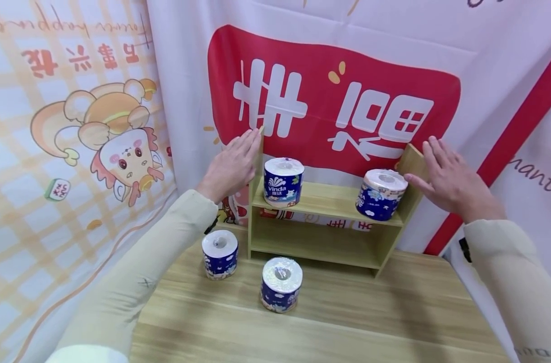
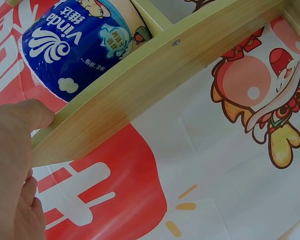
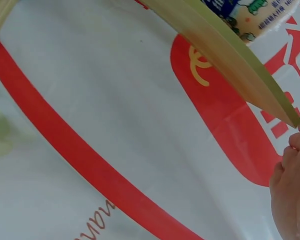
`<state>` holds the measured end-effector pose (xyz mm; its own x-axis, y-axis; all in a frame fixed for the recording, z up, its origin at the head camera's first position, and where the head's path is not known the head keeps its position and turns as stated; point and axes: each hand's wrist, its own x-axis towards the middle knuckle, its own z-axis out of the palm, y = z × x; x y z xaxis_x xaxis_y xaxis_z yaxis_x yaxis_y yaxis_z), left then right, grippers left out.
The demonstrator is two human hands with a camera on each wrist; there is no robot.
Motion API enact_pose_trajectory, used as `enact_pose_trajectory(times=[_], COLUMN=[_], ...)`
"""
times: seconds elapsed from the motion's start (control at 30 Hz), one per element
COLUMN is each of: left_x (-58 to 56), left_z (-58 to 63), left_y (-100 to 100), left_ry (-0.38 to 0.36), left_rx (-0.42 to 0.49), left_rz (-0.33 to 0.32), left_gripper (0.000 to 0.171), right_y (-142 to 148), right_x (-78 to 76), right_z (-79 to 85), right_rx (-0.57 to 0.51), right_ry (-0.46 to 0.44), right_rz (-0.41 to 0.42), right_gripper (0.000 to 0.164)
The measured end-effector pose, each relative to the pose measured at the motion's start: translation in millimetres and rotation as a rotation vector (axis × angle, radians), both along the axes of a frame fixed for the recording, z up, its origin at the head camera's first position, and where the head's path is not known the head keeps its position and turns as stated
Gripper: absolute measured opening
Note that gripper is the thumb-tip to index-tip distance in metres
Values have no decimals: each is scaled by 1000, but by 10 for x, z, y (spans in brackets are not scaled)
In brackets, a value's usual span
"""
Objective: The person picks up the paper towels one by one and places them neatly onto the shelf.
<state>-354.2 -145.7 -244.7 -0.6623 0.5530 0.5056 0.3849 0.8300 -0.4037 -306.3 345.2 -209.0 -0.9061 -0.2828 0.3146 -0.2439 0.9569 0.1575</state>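
Note:
A small light-wood shelf [image 1: 329, 199] with two levels stands at the back of the table. My left hand [image 1: 234, 164] is at the top of its left side panel [image 2: 110, 95], fingers straight and together, the thumb at the panel's edge in the left wrist view. At the opposite side panel [image 1: 410, 164], my right hand [image 1: 452, 179] has its fingers extended and its thumb spread toward the shelf. Between the hands, one blue-and-white Vinda toilet roll [image 1: 283, 184] stands at the left of the upper level. Another toilet roll [image 1: 380, 195] stands at the right, close to the right thumb.
On the wooden table [image 1: 348, 322], one toilet roll [image 1: 220, 254] stands left of the shelf and another toilet roll [image 1: 282, 285] in front of it. A printed cloth [image 1: 184, 101] hangs behind, with a red banner print. An orange-checked cloth [image 1: 12, 212] covers the left side.

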Motion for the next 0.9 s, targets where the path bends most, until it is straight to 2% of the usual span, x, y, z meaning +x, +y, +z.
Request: enact_pose_trajectory(times=[0.4,0.67,0.9], left_x=[-28,-42,-30], left_z=[-57,-48,7], left_y=[-6,-11,1], left_ry=[-21,-9,-15], left_rx=[10,9,-10], left_rz=[-5,-7,10], left_gripper=[89,89,90], right_y=[31,19,14], right_x=[-2,56,28], right_z=[-208,-255,-241], right_rx=[-43,-34,-25], right_ry=[9,32,43], right_rz=[-11,-12,-13], right_gripper=[94,94,95])
